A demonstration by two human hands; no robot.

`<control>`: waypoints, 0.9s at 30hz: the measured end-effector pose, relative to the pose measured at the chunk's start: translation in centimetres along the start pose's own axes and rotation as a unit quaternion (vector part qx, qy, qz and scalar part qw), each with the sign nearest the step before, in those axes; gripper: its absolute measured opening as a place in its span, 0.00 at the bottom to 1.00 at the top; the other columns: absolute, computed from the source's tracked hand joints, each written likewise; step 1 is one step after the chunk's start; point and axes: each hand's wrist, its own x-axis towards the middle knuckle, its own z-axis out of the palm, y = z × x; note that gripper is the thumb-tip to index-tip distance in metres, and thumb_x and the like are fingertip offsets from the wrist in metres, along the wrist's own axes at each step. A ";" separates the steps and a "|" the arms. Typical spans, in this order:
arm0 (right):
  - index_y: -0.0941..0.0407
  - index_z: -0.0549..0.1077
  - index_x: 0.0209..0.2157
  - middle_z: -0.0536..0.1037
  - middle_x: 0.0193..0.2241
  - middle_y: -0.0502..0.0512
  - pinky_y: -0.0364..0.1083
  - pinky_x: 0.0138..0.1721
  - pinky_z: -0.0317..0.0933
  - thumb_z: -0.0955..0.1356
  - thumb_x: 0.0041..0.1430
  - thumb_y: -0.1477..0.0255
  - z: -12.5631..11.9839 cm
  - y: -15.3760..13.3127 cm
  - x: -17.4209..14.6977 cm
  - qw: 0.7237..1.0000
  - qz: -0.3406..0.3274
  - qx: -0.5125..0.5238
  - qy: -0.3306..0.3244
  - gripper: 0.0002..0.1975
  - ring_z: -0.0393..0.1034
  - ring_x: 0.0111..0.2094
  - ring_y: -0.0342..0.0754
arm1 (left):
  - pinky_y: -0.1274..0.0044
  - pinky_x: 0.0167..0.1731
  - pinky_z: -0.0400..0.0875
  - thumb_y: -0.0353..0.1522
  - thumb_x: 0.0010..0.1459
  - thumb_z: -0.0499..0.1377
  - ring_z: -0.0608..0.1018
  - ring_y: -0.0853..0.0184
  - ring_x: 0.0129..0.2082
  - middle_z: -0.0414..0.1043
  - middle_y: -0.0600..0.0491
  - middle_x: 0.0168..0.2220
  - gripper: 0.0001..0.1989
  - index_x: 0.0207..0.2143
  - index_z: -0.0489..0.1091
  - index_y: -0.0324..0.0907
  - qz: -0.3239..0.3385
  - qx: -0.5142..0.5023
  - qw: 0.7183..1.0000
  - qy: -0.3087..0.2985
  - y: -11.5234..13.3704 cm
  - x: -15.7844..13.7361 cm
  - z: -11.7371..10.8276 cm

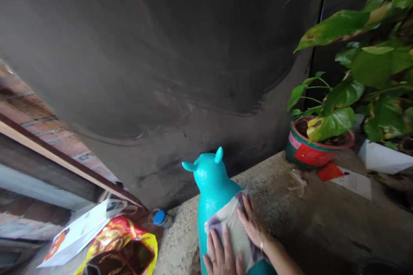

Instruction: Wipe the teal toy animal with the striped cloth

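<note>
Head view: only view given.
Toy [211,180]: teal animal figure, upright on the ledge [290,206], near the dark wall [145,73].
Cloth [230,227]: pale with purple patches, draped over the toy's back, below its head.
Left hand [221,258]: flat and open, fingers spread, pressed on the cloth's lower part; grips nothing.
Right hand [253,223]: flat and open too, palm on the cloth's right edge, ring on one finger; grips nothing.
Pot [314,146]: right of the toy, well apart, on the same ledge, with broad green leaves above.
Bottle [161,218]: blue-capped, just left of the toy's base, lower down.
Bag [119,247]: red and yellow, further left of the toy, beside white paper [80,234].
Heading: ears and snout turned left and up toward the wall, back toward the hands.
Long axis: roughly vertical, leaning slightly away from the camera.
Risk: toy looks light and smooth, so uneven pressing likely tips it left off the ledge onto the bottle.
Risk: cloth only lies there, unclamped; could slide off the curved back under a sideways push.
</note>
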 end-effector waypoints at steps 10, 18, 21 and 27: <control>0.54 0.55 0.64 0.60 0.63 0.55 0.46 0.58 0.55 0.49 0.68 0.58 -0.1 0.2 4.8 1.000 -0.023 0.013 0.008 0.28 0.58 0.60 0.50 | 0.55 0.57 0.62 0.35 0.64 0.45 0.50 0.48 0.67 0.47 0.37 0.67 0.24 0.63 0.49 0.47 0.033 0.014 0.999 0.039 0.4 5.4 -1.2; 0.48 0.65 0.58 0.64 0.61 0.55 0.57 0.57 0.59 0.56 0.63 0.71 2.7 3.8 -3.9 0.995 0.013 -0.099 0.008 0.23 0.62 0.59 0.58 | 0.52 0.60 0.56 0.37 0.62 0.49 0.46 0.53 0.68 0.42 0.46 0.69 0.28 0.63 0.46 0.57 0.117 -0.099 0.988 0.017 -0.9 4.6 -0.7; 0.46 0.66 0.57 0.66 0.60 0.54 0.57 0.56 0.61 0.57 0.61 0.73 3.2 4.3 -5.2 0.992 0.019 -0.126 0.017 0.24 0.62 0.58 0.59 | 0.54 0.61 0.55 0.36 0.60 0.51 0.49 0.54 0.68 0.46 0.47 0.68 0.28 0.62 0.50 0.55 0.121 -0.111 0.986 0.022 -1.1 3.7 -0.9; 0.44 0.68 0.55 0.75 0.51 0.57 0.65 0.52 0.63 0.57 0.62 0.64 7.1 6.3 -11.6 0.982 -0.011 -0.127 0.142 0.21 0.66 0.54 0.65 | 0.59 0.59 0.62 0.35 0.52 0.58 0.60 0.54 0.64 0.58 0.49 0.64 0.28 0.57 0.62 0.53 0.120 -0.105 0.986 0.052 -1.5 -1.5 0.2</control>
